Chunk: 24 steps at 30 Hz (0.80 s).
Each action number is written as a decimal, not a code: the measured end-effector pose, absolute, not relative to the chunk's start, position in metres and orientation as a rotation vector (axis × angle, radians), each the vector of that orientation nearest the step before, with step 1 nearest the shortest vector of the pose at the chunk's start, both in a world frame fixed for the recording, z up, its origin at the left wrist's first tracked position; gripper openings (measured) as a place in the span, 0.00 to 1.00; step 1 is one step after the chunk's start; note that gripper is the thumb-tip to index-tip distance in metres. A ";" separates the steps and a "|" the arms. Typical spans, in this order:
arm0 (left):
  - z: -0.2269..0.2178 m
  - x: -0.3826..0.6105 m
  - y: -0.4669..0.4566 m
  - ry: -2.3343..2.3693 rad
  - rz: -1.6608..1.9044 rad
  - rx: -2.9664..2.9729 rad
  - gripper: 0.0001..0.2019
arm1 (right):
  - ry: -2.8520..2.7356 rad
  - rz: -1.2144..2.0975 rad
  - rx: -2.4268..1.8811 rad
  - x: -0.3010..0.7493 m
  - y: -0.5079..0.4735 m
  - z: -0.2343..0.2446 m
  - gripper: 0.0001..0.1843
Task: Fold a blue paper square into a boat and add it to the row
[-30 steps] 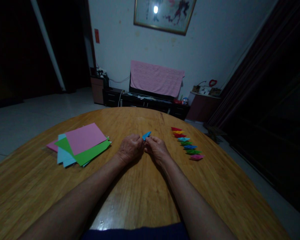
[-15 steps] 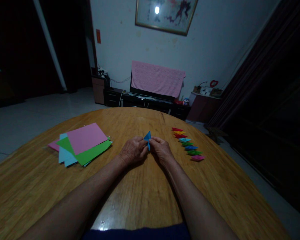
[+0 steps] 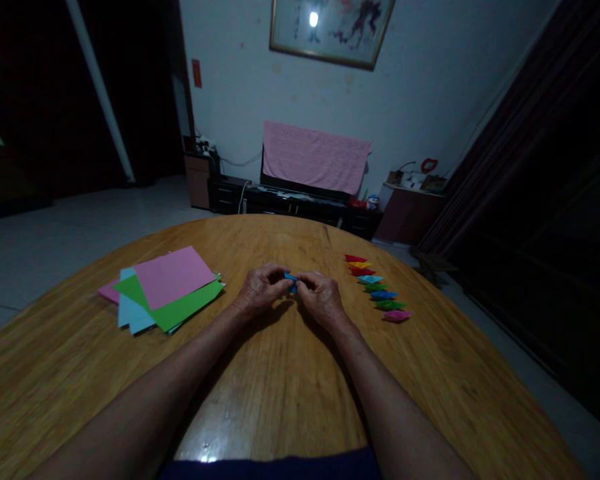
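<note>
On the left of the wooden tabletop point(image 3: 280, 373), its grain faintly glossy, a loose fan of paper sheets point(image 3: 175, 277) is spread: pink uppermost, green and pale blue beneath, all flat, straight-edged and smooth. Near the middle, one side of a small blue paper point(image 3: 291, 277) is pinched by the left hand point(image 3: 261, 288), between thumb and fingers. A folding or shaping step appears to be in hand, though the exact fold is hidden by the fingers. By judgement, a firm hold on both sides and gentle pressing or opening of the creases are called for next, since thin paper may tear if tugged. The other side is gripped by the right hand point(image 3: 320, 297). Farther right, eight folded pieces point(image 3: 383, 295) are lined up in a slanting row, boat-like, pointed at both ends and variously coloured.
</note>
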<state>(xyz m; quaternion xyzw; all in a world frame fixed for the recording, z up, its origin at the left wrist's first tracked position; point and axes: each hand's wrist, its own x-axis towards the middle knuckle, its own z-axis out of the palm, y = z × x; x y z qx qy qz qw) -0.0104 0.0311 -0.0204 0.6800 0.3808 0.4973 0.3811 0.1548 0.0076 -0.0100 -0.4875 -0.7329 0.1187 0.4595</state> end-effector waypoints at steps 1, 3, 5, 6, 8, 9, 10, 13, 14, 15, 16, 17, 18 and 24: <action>-0.020 -0.010 0.030 0.958 1.258 1.676 0.13 | -1.818 0.278 -1.199 0.155 0.007 -0.010 0.12; -0.017 -0.009 0.028 0.948 1.249 1.617 0.12 | -1.833 0.267 -1.195 0.154 0.006 -0.009 0.12; -0.015 -0.009 0.027 0.950 1.243 1.634 0.11 | -1.836 0.276 -1.189 0.154 0.005 -0.008 0.12; -0.013 -0.009 0.026 0.954 1.241 1.656 0.10 | -1.838 0.286 -1.188 0.153 0.005 -0.008 0.12; -0.013 -0.010 0.026 0.961 1.241 1.683 0.09 | -1.836 0.303 -1.192 0.153 0.004 -0.007 0.12; -0.013 -0.010 0.026 0.963 1.246 1.681 0.09 | -1.838 0.310 -1.197 0.153 0.004 -0.007 0.12; -0.013 -0.010 0.026 0.962 1.252 1.673 0.09 | -1.841 0.315 -1.201 0.153 0.004 -0.006 0.12; -0.015 -0.009 0.026 0.960 1.276 1.656 0.08 | -1.840 0.323 -1.199 0.152 0.003 -0.005 0.11; -0.016 -0.009 0.027 0.962 1.277 1.660 0.08 | -1.833 0.332 -1.195 0.152 0.003 -0.005 0.11; -0.016 -0.009 0.027 0.964 1.276 1.666 0.07 | -1.823 0.343 -1.190 0.152 0.003 -0.005 0.11; -0.016 -0.009 0.027 0.966 1.273 1.673 0.07 | -1.813 0.357 -1.185 0.152 0.003 -0.005 0.10; -0.016 -0.009 0.027 0.967 1.268 1.680 0.07 | -1.805 0.371 -1.182 0.152 0.003 -0.004 0.10; -0.016 -0.009 0.027 0.965 1.261 1.686 0.07 | -1.801 0.382 -1.180 0.152 0.003 -0.004 0.10; -0.016 -0.010 0.028 0.932 1.255 1.697 0.08 | -1.807 0.366 -1.195 0.153 0.004 -0.005 0.10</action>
